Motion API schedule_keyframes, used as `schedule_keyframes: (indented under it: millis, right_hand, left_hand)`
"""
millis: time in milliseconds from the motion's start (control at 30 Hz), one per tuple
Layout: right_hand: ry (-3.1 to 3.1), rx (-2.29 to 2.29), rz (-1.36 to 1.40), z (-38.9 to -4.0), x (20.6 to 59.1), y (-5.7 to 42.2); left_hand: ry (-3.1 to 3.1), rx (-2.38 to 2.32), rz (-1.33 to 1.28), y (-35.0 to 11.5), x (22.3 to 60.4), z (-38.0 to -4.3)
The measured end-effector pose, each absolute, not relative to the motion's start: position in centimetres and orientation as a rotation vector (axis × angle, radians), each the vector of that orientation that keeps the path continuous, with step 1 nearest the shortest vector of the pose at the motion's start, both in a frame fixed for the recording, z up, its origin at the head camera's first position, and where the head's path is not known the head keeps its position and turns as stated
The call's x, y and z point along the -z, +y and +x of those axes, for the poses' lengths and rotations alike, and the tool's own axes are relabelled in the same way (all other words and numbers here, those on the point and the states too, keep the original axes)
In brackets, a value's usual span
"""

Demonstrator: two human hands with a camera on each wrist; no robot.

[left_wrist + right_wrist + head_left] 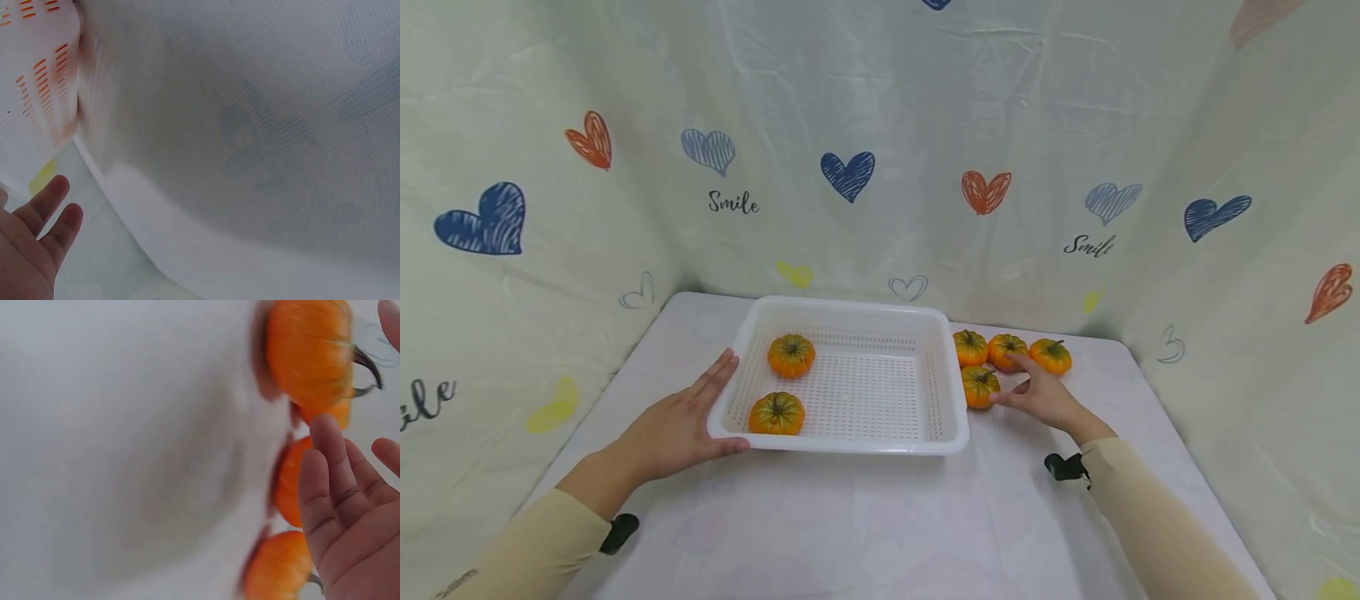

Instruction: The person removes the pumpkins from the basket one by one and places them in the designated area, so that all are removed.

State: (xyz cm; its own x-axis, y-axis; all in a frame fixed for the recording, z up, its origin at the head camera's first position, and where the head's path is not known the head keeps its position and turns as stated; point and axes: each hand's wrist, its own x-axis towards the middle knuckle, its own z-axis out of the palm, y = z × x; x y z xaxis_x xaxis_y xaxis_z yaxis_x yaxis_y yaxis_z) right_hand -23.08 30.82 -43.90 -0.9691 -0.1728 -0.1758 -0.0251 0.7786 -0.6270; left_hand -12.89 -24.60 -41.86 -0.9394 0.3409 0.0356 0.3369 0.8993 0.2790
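Note:
A white plastic basket (880,446) with slotted walls holds two small orange-and-green pumpkins, a rear pumpkin (792,356) and a front pumpkin (777,414), on its left side. My left hand (673,429) is at the basket's left end, fingers extended along the side and thumb at the front corner of the rim. Right of the basket, my right hand (1045,398) hovers over a group of pumpkins, with fingers spread. Its thumb is close to the nearest pumpkin (979,387); its fingertips are by a pumpkin behind (1006,350). In the right wrist view, the fingers (328,456) are fairly straight, gripping nothing.
Two more pumpkins stand at the back, one against the basket's right side (971,347) and one farther right (1051,357). A white cloth covers the table (865,533). Curtains (910,100) printed with hearts enclose the back and sides.

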Motion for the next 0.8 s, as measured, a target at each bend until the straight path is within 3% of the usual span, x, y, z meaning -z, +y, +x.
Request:
schedule_keyframes:
  millis: [400, 800]
  right_hand:
    - [2.836, 0.944, -0.369, -25.0, 36.0, 28.4]
    - [2.709, 0.897, -0.727, -26.4, 30.7, 19.3]
  left_hand:
    - [3.044, -0.453, 0.543, -24.7, 41.9, -12.9]
    - [3.038, -0.463, 0.548, -24.7, 42.0, -13.0]
